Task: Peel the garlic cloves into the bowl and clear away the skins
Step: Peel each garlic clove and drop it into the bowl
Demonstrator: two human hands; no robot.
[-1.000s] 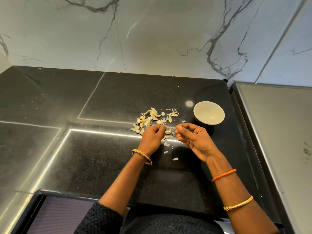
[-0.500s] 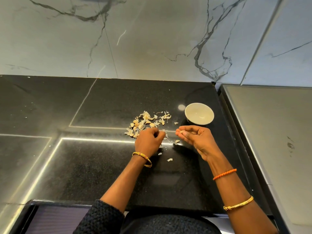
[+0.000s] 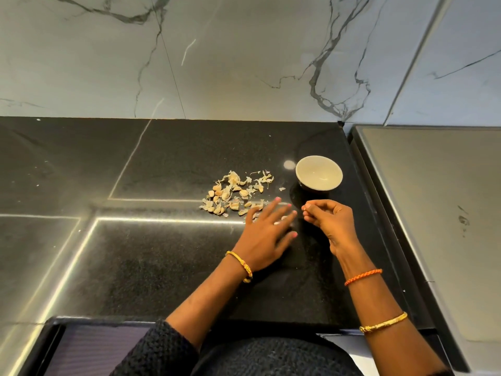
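Marble wall (image 3: 217,63) with grey veins rises behind a black speckled table (image 3: 162,267), and a grey steel surface (image 3: 439,213) adjoins it on the right. On the table lies a loose heap of garlic cloves (image 3: 230,196) mixed with papery skins (image 3: 260,180) — well left of a small pale bowl (image 3: 319,173), which stands upright near the table's right edge; its inside looks bare, though glare makes that hard to judge.

The left hand (image 3: 267,234) lies palm down at the near right edge of the heap, fingers straight and spread, blurred; its grip is wide and holds nothing that can be made out. A few scraps of skin show pale beneath its fingertips. The right hand (image 3: 329,221) sits just beside it, in front of the bowl and apart from it, with fingers curled and thumb meeting the fingertips in a narrow pinch — whatever small thing it holds is too tiny to tell.

Gold bangles circle both wrists, and an orange thread band (image 3: 363,276) sits on the right forearm.
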